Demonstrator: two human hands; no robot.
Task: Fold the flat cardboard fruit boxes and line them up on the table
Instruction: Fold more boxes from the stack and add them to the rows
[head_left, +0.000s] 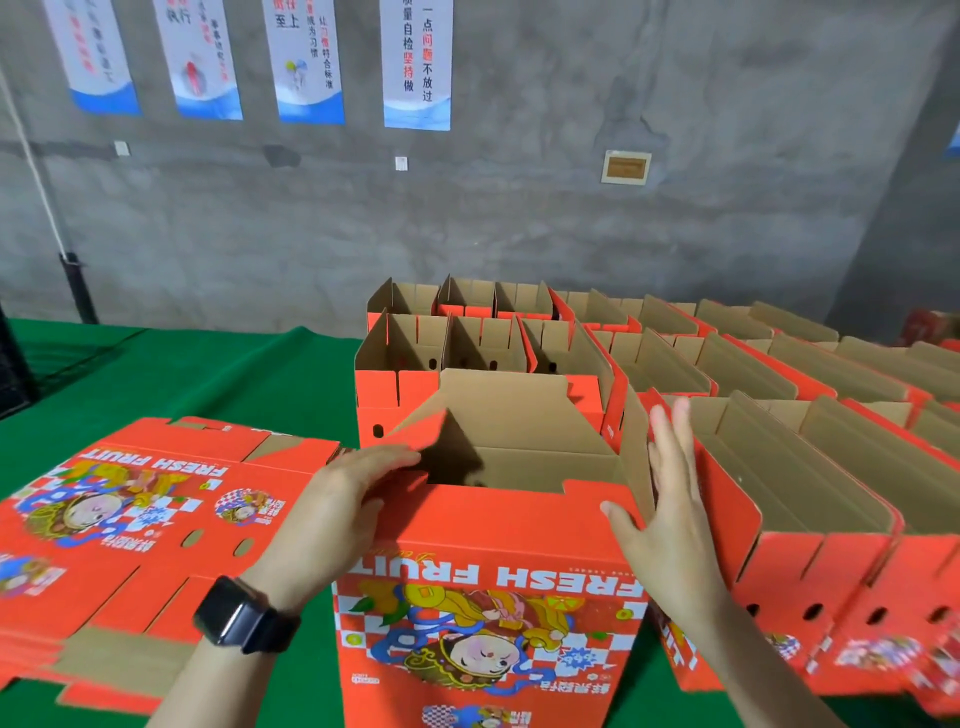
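Box (488, 525), base cropped, left hand (343, 493) flat on flap (421, 431), right hand (670, 514) fingers (681, 441) straight

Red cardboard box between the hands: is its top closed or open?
Open. The red cardboard box shows its brown inside; only the left flap tilts inward under the left hand, the others stand up.

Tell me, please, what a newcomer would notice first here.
The half-folded red FRESH FRUIT box stands at front centre, with the left hand pressing its left flap and the right hand flat against its right flap. Then come the stack of flat boxes at left on the green table, and the rows of folded boxes behind and right.
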